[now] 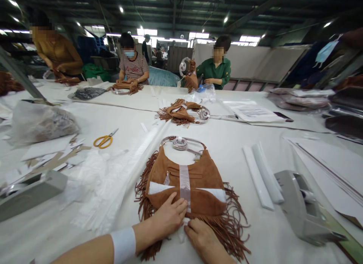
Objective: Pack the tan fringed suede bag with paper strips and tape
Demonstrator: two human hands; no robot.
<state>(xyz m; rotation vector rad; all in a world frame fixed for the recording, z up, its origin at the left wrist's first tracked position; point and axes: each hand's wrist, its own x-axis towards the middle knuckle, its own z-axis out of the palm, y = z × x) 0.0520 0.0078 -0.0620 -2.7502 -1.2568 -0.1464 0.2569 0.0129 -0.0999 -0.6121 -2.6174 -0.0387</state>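
A brown fringed suede bag (210, 171) lies flat on the white table, its wrapped strap (180, 143) coiled at the top. A translucent strip (185, 180) runs down its middle over white padding. My left hand (171, 215) rests on the lower edge of the bag beside the strip, fingers spread. Just below the bag's bottom edge, my right hand (202, 235) has its fingers curled at a small whitish piece (185, 221) at the strip's lower end; the fingertips are partly hidden.
Grey tape dispensers (304, 207) stand right and left. Yellow-handled scissors (105, 140) lie at left near paper scraps and a plastic bag (44, 122). White rolls (258, 177) lie at right. Another brown bag (178, 112) lies beyond; several people work across the table (127, 122).
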